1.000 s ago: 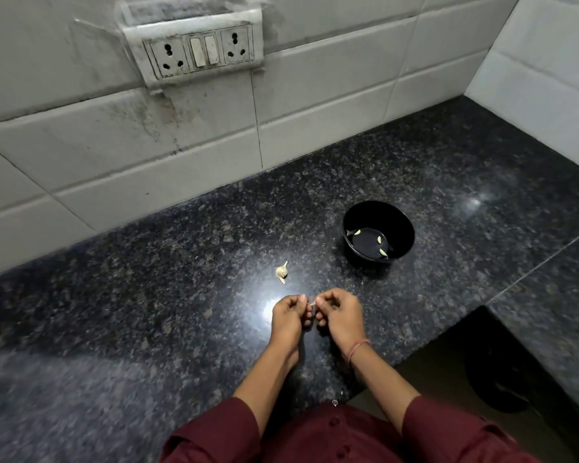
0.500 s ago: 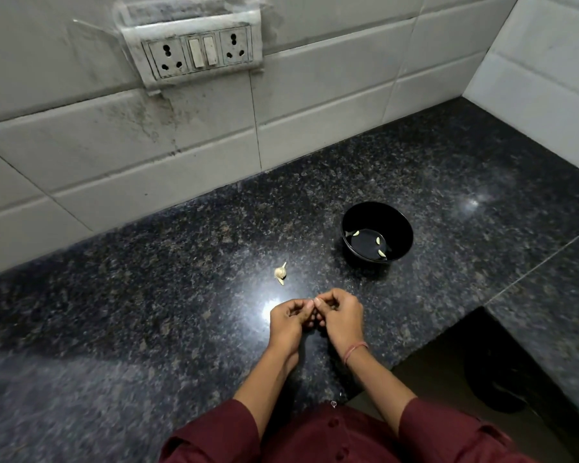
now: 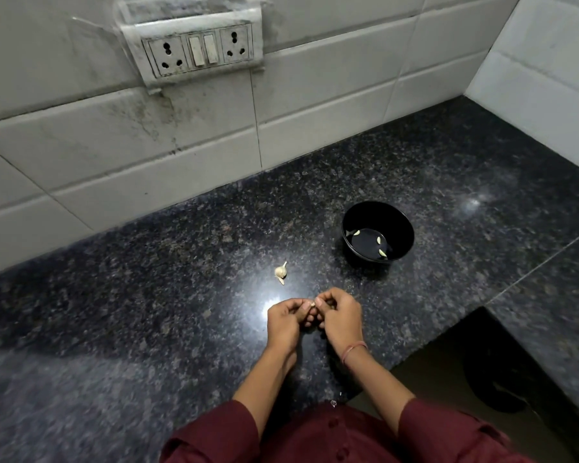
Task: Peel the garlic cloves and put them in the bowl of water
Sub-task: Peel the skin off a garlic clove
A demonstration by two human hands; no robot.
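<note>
A small garlic clove is pinched between the fingertips of my left hand and my right hand, just above the dark granite counter; most of it is hidden by the fingers. A black bowl of water stands beyond my right hand, with three peeled cloves floating in it. The remaining piece of garlic bulb lies on the counter, a little beyond my left hand.
White tiled walls close the counter at the back and right, with a switch and socket panel high up. The counter's front edge drops to a dark floor at the lower right.
Both hands stay together on the clove near the counter's front; the fingers have shifted slightly as they work at it. Bowl and bulb piece have not moved.
</note>
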